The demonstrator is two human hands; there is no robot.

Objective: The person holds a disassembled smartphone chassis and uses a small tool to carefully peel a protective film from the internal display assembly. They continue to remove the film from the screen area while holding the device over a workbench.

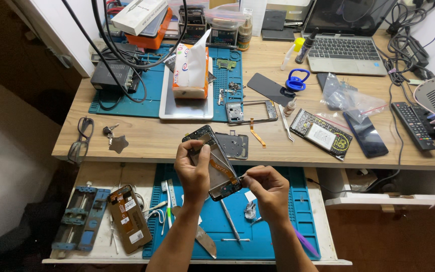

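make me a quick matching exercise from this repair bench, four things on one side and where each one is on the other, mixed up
Things:
1. opened phone frame
2. tissue box
3. eyeglasses
4. remote control

Places:
A. far right of the desk, beside the cables
B. held up in the left hand, with the right hand at its lower end
C. left edge of the desk, next to the keys
D. standing on the white tablet at the back of the desk

Pairs: 1-B, 2-D, 3-C, 4-A
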